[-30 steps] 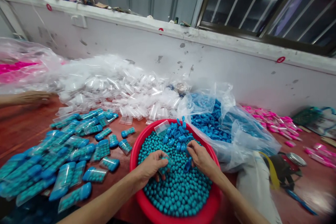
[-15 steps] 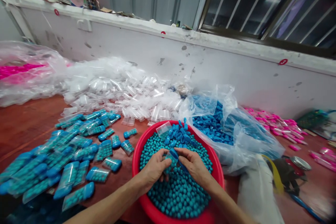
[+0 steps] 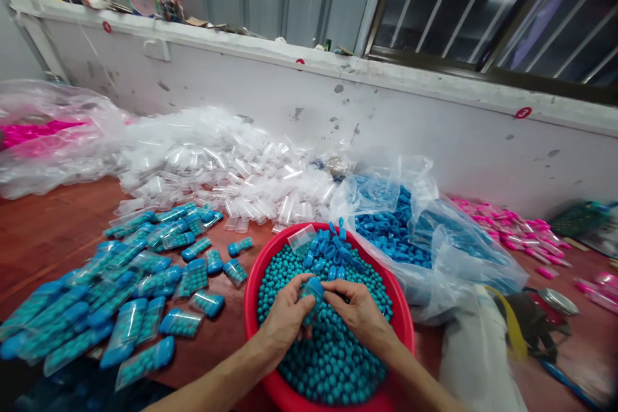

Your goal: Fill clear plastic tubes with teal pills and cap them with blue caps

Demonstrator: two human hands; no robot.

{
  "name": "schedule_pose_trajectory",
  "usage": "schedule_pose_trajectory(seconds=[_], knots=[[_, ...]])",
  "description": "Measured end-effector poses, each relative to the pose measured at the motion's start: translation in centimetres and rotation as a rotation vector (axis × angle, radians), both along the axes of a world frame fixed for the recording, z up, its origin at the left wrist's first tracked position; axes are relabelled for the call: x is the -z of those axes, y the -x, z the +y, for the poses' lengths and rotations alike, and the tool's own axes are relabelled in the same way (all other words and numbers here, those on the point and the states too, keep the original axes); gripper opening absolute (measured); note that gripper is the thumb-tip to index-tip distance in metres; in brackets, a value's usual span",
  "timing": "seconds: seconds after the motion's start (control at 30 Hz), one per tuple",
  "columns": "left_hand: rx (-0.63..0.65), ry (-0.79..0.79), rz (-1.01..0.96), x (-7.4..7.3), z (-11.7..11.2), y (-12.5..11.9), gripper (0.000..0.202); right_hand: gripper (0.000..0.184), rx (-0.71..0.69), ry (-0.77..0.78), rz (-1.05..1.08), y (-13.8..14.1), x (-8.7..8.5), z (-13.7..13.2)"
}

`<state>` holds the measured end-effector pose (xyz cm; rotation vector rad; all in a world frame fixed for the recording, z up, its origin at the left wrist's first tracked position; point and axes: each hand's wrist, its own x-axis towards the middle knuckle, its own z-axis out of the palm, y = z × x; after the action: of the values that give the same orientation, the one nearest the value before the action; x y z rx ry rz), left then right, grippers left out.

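A red basin [image 3: 251, 299] full of small teal balls [image 3: 333, 360] sits in front of me, with loose blue caps [image 3: 331, 251] and a clear case at its far side. Over the balls, my left hand [image 3: 284, 315] is closed round a clear case filled with teal balls. My right hand [image 3: 360, 312] pinches a blue cap [image 3: 315, 286] against the top of that case. Both hands meet above the middle of the basin.
Filled, capped cases [image 3: 120, 290] lie spread on the red table [image 3: 53, 232] to the left. A heap of empty clear cases [image 3: 222, 167] lies behind, a bag of blue caps [image 3: 410, 232] at the right, pink pieces [image 3: 512, 228] farther right, a white wall beyond.
My right hand picked a blue cap out of the basin and brought it left to the case in my left hand. Another person's hand at the far left has gone from view.
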<state>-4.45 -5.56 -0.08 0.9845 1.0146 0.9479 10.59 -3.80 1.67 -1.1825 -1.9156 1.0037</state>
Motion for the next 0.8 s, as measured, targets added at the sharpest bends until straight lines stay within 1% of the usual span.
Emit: schedule_pose_trajectory(seconds=[0.07,0.1,0.23,0.3,0.47,0.6,0.67,0.73,0.8], knots=[[-0.018,0.01,0.01,-0.3,-0.1,-0.1,0.053,0.021,-0.003,-0.066,-0.045,-0.1,-0.2,-0.1],[-0.014,0.017,0.015,-0.4,-0.1,-0.2,0.054,0.021,-0.008,-0.066,-0.047,-0.1,-0.2,-0.1],[0.026,0.024,0.045,-0.8,-0.1,0.1,0.059,0.021,-0.036,0.072,0.048,-0.6,0.1,0.0],[0.031,0.012,0.048,-1.0,0.0,0.3,0.056,0.02,-0.044,0.09,0.071,-0.9,0.3,0.0],[0.092,-0.025,0.048,-1.5,0.3,0.6,0.046,0.021,-0.059,0.038,0.052,-1.0,-0.1,-0.5],[0.039,-0.093,0.132,-1.2,0.1,0.4,0.032,0.022,-0.068,-0.058,-0.01,-1.0,-0.1,-0.8],[0.039,-0.139,0.155,-0.9,-0.2,0.3,0.027,0.022,-0.082,-0.077,-0.014,-1.1,0.1,-0.9],[0.071,-0.146,0.127,-0.8,-0.3,0.2,0.026,0.02,-0.079,-0.034,0.023,-1.3,0.3,-0.9],[0.064,-0.117,0.112,-1.0,-0.4,0.3,0.028,0.019,-0.044,0.052,0.089,-1.4,0.4,-0.8]])
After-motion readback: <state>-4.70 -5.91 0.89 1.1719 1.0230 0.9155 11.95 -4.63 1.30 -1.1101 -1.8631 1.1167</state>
